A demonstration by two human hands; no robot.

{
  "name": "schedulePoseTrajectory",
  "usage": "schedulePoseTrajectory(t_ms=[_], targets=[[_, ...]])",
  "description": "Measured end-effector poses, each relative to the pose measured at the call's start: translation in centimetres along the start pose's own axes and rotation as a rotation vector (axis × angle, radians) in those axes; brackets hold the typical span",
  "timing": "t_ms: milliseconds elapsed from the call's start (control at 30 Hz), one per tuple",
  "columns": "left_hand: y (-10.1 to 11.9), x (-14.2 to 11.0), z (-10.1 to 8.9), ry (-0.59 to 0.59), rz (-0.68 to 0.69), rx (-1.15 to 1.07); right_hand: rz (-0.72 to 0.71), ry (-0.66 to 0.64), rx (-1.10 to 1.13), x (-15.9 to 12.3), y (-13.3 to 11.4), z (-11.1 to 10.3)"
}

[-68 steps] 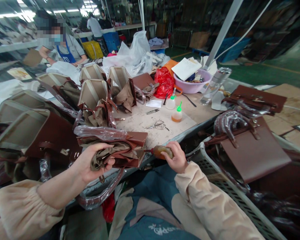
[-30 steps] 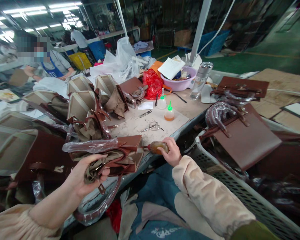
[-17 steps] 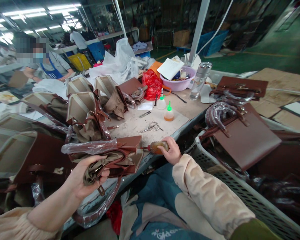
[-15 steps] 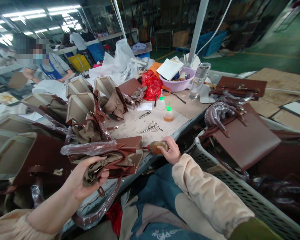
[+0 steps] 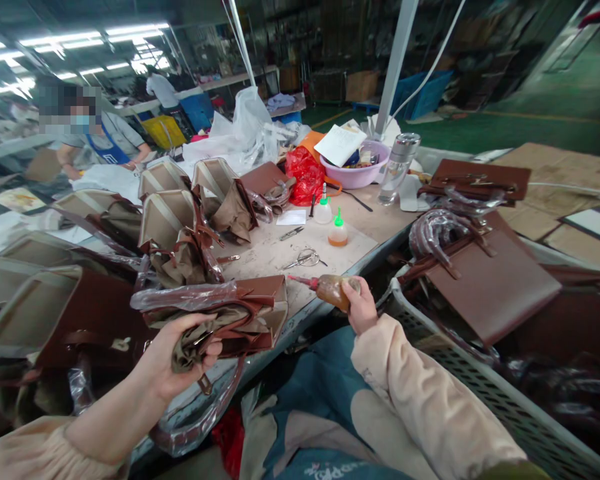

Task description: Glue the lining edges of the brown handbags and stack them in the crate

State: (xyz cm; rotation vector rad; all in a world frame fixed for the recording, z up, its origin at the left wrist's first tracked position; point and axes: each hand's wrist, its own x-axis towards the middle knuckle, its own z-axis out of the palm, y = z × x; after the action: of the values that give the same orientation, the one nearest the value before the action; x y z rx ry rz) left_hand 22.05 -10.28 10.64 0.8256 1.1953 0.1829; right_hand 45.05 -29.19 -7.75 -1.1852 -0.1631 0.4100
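My left hand (image 5: pixel 180 353) grips the olive-brown lining and a strap of a brown leather handbag (image 5: pixel 253 310) lying on its side at the table's near edge, its handle wrapped in clear plastic. My right hand (image 5: pixel 361 308) is closed around a small amber glue bottle (image 5: pixel 330 288) with a red nozzle, held just right of the bag with the nozzle pointing left, clear of the leather. Scissors (image 5: pixel 307 259) lie on the table beyond the bag.
Several upright brown-and-tan handbags (image 5: pixel 173 220) crowd the left. Two small squeeze bottles (image 5: pixel 337 232), a pink basin (image 5: pixel 357 175), a red plastic bag (image 5: pixel 307 175) and a clear bottle (image 5: pixel 399 160) stand behind. Flat brown bags (image 5: pixel 490 283) lie in a crate at right. A masked person (image 5: pixel 97 137) works at far left.
My right hand has lifted the glue bottle up and slightly right, away from the bag's end. My left hand keeps its hold on the lining.
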Motion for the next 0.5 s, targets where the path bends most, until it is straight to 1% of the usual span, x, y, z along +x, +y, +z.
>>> schedulePoseTrajectory(t_ms=[67,133,233,267,333,400,433,500], targets=[[-0.2,0.1,-0.2,-0.017,0.004,-0.019,0.159,-0.040,0.131,-0.8,-0.7,-0.5],[-0.5,0.3,-0.4,-0.035,0.005,-0.043,0.298,-0.115,0.232,-2.0,-2.0,-1.1],[-1.2,0.3,-0.4,-0.037,0.018,-0.075,0.451,-0.232,0.361,-5.0,-4.1,-1.2],[-1.5,0.2,-0.3,-0.028,0.027,-0.089,0.514,-0.276,0.445,-6.2,-4.8,-1.0],[-2.2,-0.1,0.0,-0.009,0.037,-0.121,0.678,-0.378,0.715,-8.7,-5.8,-0.2],[-3.1,-0.4,0.4,0.002,0.043,-0.157,0.784,-0.483,0.898,-11.2,-6.6,1.1],[-3.6,-0.6,0.6,0.004,0.046,-0.173,0.818,-0.528,0.930,-12.4,-6.9,1.8],[-4.9,-0.7,1.0,-0.006,0.060,-0.203,0.866,-0.592,0.925,-14.4,-7.1,3.1]])
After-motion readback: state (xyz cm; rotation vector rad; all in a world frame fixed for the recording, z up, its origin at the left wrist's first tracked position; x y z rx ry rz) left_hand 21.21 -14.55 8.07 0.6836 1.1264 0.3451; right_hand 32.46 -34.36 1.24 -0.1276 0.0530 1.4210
